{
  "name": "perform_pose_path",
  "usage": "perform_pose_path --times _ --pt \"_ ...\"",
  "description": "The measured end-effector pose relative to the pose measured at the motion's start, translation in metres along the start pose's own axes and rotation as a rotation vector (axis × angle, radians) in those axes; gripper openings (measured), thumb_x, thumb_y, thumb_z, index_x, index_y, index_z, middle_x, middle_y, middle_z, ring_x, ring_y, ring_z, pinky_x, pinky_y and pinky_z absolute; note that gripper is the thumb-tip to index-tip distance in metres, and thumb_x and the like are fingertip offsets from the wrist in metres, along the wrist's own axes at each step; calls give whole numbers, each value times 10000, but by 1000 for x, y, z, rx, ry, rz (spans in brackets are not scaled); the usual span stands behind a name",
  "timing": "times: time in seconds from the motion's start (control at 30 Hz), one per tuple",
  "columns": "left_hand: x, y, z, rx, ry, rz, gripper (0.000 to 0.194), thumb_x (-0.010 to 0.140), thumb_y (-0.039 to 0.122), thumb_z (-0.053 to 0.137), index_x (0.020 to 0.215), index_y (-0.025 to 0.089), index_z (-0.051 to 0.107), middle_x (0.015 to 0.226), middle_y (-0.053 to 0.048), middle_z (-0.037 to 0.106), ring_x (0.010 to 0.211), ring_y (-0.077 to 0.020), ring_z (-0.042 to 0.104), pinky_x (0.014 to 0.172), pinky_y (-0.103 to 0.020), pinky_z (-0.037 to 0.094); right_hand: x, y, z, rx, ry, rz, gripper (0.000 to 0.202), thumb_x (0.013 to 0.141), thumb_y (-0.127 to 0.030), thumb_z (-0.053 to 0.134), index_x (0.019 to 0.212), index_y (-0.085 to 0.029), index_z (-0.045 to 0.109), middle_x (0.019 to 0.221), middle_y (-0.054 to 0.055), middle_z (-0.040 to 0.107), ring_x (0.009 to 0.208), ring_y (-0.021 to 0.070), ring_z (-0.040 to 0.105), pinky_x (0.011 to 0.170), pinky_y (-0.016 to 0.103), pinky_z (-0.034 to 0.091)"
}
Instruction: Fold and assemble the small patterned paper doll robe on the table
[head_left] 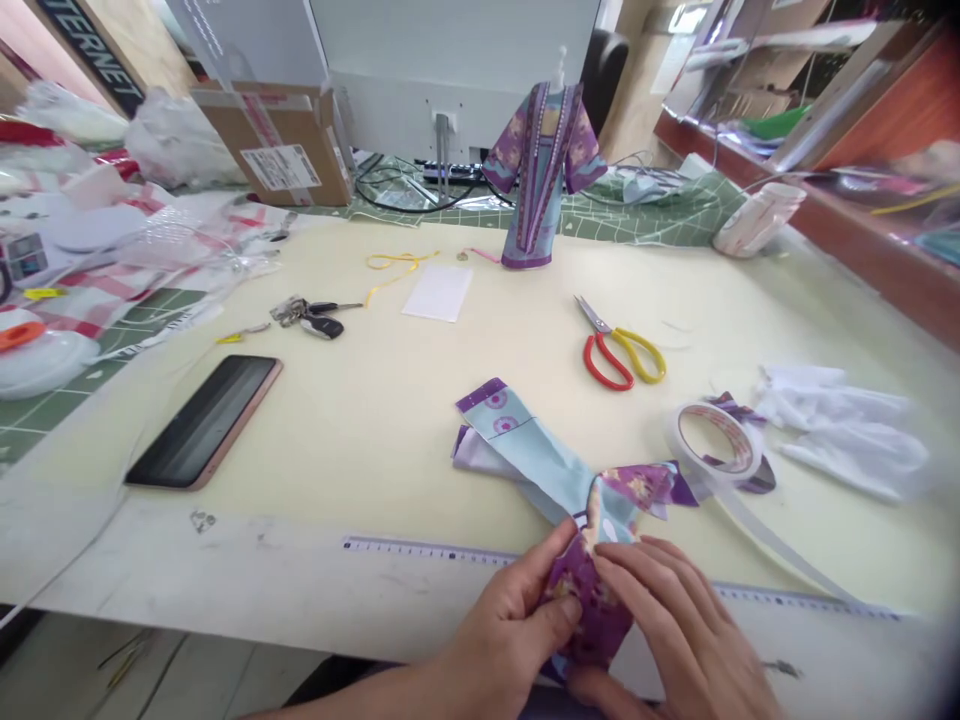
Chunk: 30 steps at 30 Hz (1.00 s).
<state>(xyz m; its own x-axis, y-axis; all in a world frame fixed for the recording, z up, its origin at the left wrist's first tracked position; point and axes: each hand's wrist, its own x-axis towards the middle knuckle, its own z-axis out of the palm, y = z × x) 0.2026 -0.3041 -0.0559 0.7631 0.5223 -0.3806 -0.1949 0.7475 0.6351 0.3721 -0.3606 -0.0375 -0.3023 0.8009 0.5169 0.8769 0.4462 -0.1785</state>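
Looks from head height, forward and down across the worktop. Sits near the hands, facing a white panel beyond.

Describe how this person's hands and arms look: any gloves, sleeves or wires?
The left hand and right hand are ordinary human hands, ungloved, with no rings or wires visible. No sleeve shows on the left forearm; the picture's edge cuts off the right one near the wrist.

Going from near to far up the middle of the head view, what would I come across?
Left hand and right hand on a blue-and-purple garment → scissors → upright little robe → monitor.
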Motion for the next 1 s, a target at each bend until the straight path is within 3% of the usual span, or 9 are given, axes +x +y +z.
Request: perform_pose_path --times 0.13,0.23,0.3,0.37,0.43,0.53,0.7,0.87,1.0 --pt "-4 8 9 74 -72 32 640 789 428 643 1368 288 407 1313 -35 530 1256 -243 439 1064 -395 317 1 3 8 115 63 47 243 779 -86 529 986 -188 603 913 77 676 870 189 637 813 355 524" --pt "-12 27 0 443 -87 80 484 850 431 550 1304 269 500 1160 -60 631 1097 -240 563 970 -391 408 3 14 -1 192 49 70 241 780 -68 500 956 -197 602 890 68 678 842 186 642 802 362 525" --pt "-12 46 -12 891 81 230 332 866 390 529 1157 258 620 1047 -67 670 962 -231 606 906 -378 439 5 19 -8 212 58 98 244 780 -61 510 967 -195 591 881 67 675 845 186 639 794 357 521" --pt "-4 63 -24 1295 197 521 311 838 345 567 1112 216 635 1072 -91 649 1020 -258 562 960 -405 382 6 21 -14 231 70 136 247 783 -50 516 976 -191 579 881 69 665 857 183 633 773 339 517" --pt "11 76 -32 1590 169 703 339 817 300 578 1128 170 613 1133 -122 607 1077 -285 509 971 -430 352 7 23 -16 242 79 162 251 788 -39 516 983 -189 569 882 70 654 876 181 624 764 328 511" --pt "37 84 -34 1831 103 799 316 803 255 558 1089 132 608 1116 -143 589 1036 -292 498 923 -439 357 8 23 -17 246 82 170 246 792 -29 516 974 -189 559 868 64 646 887 179 616 778 327 499" --pt "65 91 -37 1867 87 771 209 764 101 470 856 168 645 909 -95 637 928 -257 528 905 -414 335 6 22 -24 279 93 224 222 801 -47 520 953 -202 563 867 57 641 905 187 612 813 338 498" --pt "66 127 -56 1701 348 764 115 726 138 553 758 186 653 857 -73 664 895 -255 562 923 -411 331 14 26 -34 294 159 445 174 820 -149 555 973 -223 593 800 30 644 687 155 621 612 274 525" --pt "46 170 -58 1379 554 934 82 767 192 594 822 190 655 958 -52 681 927 -212 606 864 -325 428 55 32 -31 488 210 567 62 816 -185 584 866 -214 606 668 -17 602 531 98 568 484 208 494"
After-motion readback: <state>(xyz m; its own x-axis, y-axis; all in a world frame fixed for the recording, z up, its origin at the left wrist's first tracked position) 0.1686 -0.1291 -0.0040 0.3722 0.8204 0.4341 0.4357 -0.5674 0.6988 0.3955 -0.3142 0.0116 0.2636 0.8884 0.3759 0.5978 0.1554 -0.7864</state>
